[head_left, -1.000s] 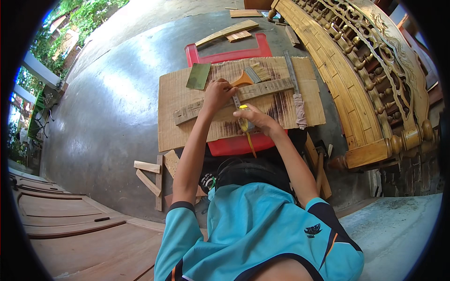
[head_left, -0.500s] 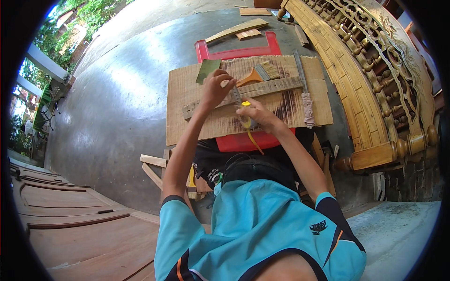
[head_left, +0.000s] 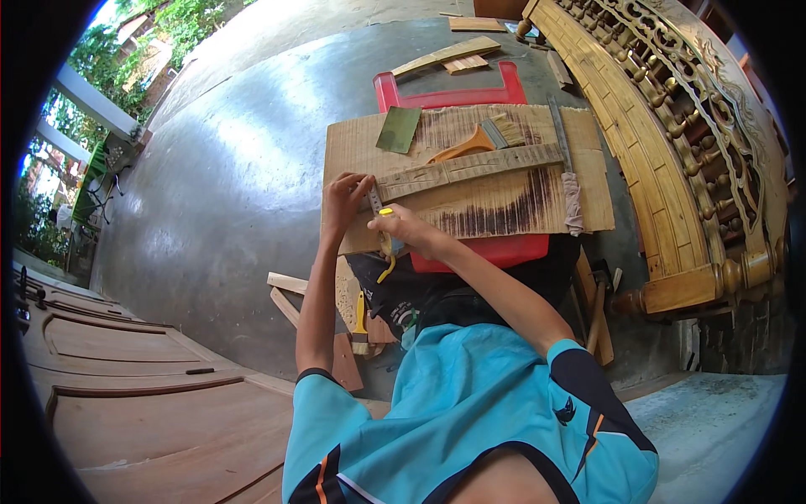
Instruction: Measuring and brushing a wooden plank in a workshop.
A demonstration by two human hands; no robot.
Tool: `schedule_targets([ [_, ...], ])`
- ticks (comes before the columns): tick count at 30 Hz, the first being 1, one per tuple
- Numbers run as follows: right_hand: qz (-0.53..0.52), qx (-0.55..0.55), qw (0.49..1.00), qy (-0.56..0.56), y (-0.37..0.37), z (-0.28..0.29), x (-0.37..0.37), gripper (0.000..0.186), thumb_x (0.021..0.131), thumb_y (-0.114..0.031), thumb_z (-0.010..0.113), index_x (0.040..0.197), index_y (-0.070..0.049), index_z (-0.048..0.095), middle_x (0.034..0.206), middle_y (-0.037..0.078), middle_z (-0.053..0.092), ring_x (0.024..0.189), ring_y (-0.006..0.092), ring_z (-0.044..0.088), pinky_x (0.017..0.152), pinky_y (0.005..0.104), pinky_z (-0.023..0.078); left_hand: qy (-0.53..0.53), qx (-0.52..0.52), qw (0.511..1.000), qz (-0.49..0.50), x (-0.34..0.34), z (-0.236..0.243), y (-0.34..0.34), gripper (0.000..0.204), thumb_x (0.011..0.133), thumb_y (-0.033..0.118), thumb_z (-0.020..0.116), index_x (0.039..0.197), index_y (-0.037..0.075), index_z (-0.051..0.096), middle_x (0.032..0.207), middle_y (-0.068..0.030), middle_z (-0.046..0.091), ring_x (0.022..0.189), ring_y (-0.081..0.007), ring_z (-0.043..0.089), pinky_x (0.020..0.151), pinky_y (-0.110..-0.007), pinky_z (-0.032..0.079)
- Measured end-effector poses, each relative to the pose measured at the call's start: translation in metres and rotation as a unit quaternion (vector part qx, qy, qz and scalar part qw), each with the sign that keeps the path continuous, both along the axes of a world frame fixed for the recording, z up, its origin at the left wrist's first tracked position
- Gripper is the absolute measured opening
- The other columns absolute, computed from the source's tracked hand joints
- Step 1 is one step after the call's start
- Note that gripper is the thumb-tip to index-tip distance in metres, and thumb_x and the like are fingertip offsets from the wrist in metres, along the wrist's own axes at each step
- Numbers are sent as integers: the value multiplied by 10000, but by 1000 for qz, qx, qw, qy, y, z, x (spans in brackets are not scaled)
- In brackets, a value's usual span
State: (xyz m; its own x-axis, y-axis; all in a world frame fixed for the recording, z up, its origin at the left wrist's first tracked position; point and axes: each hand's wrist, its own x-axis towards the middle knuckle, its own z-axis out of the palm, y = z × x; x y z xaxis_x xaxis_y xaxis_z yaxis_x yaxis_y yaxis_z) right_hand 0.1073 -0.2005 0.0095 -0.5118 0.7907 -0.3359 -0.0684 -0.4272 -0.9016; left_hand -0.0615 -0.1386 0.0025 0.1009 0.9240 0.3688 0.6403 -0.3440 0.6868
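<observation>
A yellow tape measure (head_left: 387,241) with a yellow strap sits in my right hand (head_left: 411,230), whose fingers are closed round its case. A short length of its blade (head_left: 374,199) is pulled out, and my left hand (head_left: 346,198) pinches the blade's end. Both hands are at the left end of a worn wooden strip (head_left: 478,165), which lies across a large brown board (head_left: 537,220). Behind the strip lie a wide paintbrush (head_left: 483,141) with an orange handle and a green sheet (head_left: 399,129), apparently sandpaper.
A long metal blade (head_left: 559,134) with a cloth-wrapped handle lies at the board's right. The board rests on a red plastic stool (head_left: 386,88). A carved wooden bench (head_left: 621,160) stands to the right. Wood offcuts (head_left: 445,55) and a yellow-handled brush (head_left: 360,328) lie on the floor.
Both hands have moved left along the strip with the tape measure, from its middle to its left end. The view has shifted, so the board appears farther right.
</observation>
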Motion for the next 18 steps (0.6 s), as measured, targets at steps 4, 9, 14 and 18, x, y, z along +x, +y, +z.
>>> schedule_targets([
  [4, -13, -13, 1000, 20, -1, 5, 1, 478, 808, -365, 636, 1092, -42, 429, 885, 82, 522, 738, 186, 594, 634, 368, 544, 7, -21, 1000, 4, 3, 4, 4, 293, 843, 259, 641, 899, -21, 703, 785, -144, 670, 710, -194, 643, 653, -305, 485],
  [9, 15, -5, 1000, -7, -16, 4, 0, 548, 799, -374, 639, 1136, -15, 400, 916, 107, 513, 745, 208, 597, 636, 374, 547, -21, -40, 999, 9, 5, 5, 3, 289, 831, 257, 645, 909, -15, 706, 789, -136, 686, 710, -190, 650, 668, -306, 488],
  [14, 16, -18, 1000, -16, -23, 3, 4, 515, 809, -367, 640, 1124, -40, 396, 857, 110, 541, 642, 198, 615, 600, 341, 542, -24, -42, 999, -3, 5, 4, 3, 288, 823, 257, 648, 925, -7, 706, 825, -134, 696, 740, -192, 655, 700, -306, 493],
  [18, 21, -37, 999, -9, -23, 4, 5, 506, 822, -361, 636, 1130, -44, 390, 855, 119, 554, 634, 206, 624, 590, 341, 542, -7, -5, 1000, 8, 5, 1, 5, 270, 807, 284, 677, 886, 29, 720, 789, -91, 686, 748, -166, 620, 723, -292, 469],
])
